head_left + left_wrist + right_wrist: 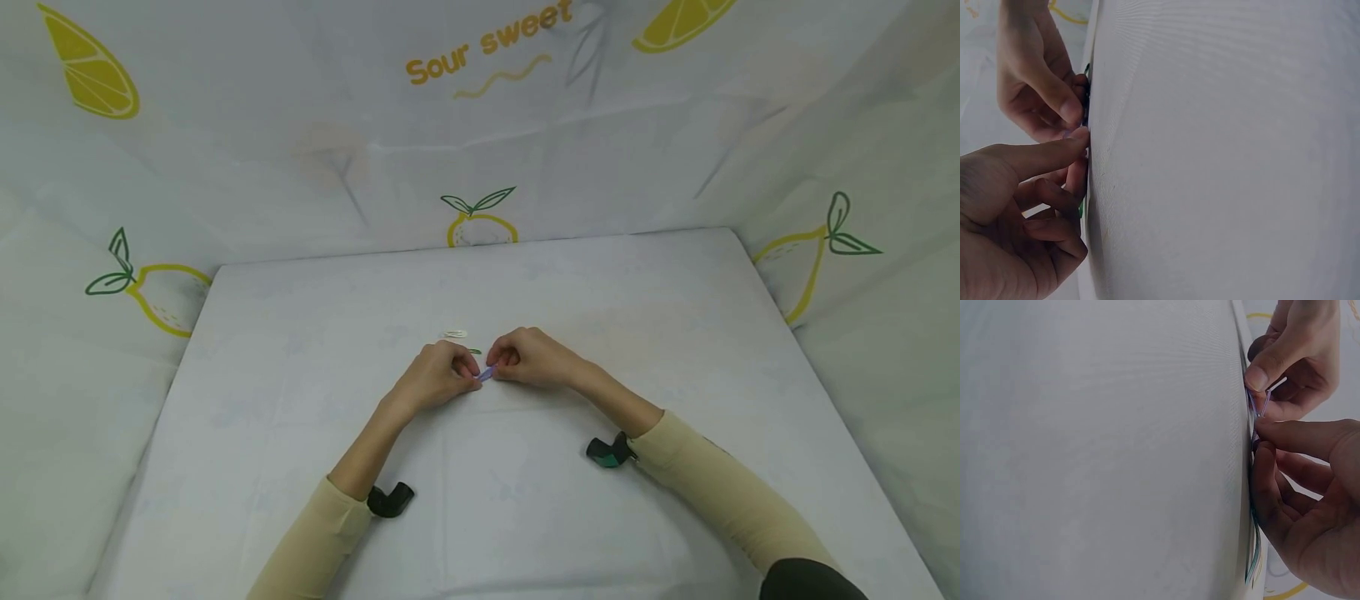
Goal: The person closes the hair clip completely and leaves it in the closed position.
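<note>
A small purple hair clip is held between both hands, low over the white table. My left hand pinches one end between thumb and fingertips. At the other end, the right hand pinches it the same way. From the right wrist, the purple clip shows its thin arms spread in a V between the fingertips. Just behind the left fingers lies a green clip, partly covered by that hand. A whitish clip rests a little farther back.
White cloth covers the table, and a lemon-printed curtain surrounds its back and sides. Thin teal strips lie along the table beyond the right hand in the right wrist view. Dark wrist cameras stick out by both sleeves.
</note>
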`<state>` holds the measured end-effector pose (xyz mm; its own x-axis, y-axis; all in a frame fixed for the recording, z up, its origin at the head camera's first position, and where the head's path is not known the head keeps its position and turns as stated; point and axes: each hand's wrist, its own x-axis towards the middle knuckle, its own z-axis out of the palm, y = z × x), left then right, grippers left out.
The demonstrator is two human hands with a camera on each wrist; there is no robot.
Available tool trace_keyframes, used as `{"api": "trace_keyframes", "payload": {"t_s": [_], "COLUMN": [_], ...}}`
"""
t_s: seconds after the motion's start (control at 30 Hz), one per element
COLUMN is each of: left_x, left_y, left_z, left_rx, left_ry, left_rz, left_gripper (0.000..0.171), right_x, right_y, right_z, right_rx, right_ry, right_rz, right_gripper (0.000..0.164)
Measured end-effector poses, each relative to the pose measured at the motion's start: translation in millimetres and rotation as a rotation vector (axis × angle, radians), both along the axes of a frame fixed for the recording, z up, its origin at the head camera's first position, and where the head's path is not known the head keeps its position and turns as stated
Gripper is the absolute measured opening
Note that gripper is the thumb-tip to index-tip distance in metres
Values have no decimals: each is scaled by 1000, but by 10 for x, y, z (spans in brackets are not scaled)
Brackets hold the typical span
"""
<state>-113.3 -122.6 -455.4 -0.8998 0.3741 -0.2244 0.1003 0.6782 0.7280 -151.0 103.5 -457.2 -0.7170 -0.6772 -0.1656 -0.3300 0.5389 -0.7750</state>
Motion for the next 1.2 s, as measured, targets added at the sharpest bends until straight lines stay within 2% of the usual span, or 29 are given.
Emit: {"api": "trace_keyframes", "payload": {"t_s": [0.5, 0.83, 1.2], "left_x": [11, 13, 2], "left_y": [-9, -57, -80], "left_z": [-3, -8, -14], "left_rx": [13, 48, 66], "left_ry": [-11, -32, -16], "left_rz": [-4, -34, -51], "left_gripper": [10, 15, 14], "right_x": [21, 33, 33], "right_y": [-19, -22, -16], "right_z": [18, 6, -6], "right_rx": [32, 14, -9], "right_ry": [-5, -3, 11], "right_rz": [-1, -3, -13], "right_gripper": [5, 5, 4]}}
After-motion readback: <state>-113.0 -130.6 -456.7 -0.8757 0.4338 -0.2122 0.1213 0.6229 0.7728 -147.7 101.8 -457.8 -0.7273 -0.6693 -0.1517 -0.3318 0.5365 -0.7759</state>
